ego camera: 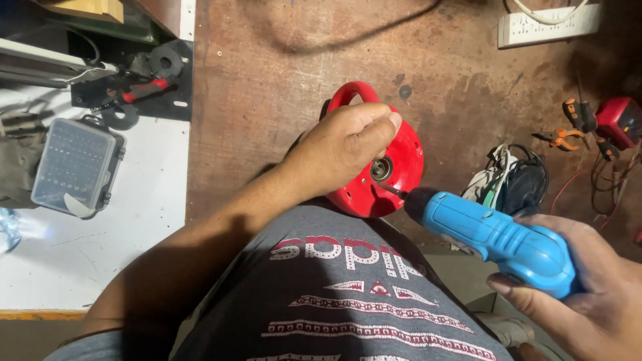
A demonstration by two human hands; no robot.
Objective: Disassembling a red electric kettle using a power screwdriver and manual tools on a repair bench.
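My left hand (pixel 344 144) rests on top of a round red appliance housing (pixel 404 167) with a red handle (pixel 354 92), gripping it against the brown workbench. My right hand (pixel 588 294) holds a blue electric screwdriver (pixel 498 237) by its grip. The screwdriver's dark bit (pixel 391 190) touches the red housing just below a round metal bearing (pixel 381 168) at its centre.
A clear plastic bit case (pixel 77 164) lies on a white surface at the left, with red-handled tools (pixel 144 87) behind it. A white power strip (pixel 545 27) sits at the back right. Orange pliers (pixel 565 137), a red meter (pixel 618 120) and a coiled cable (pixel 518 180) lie at the right.
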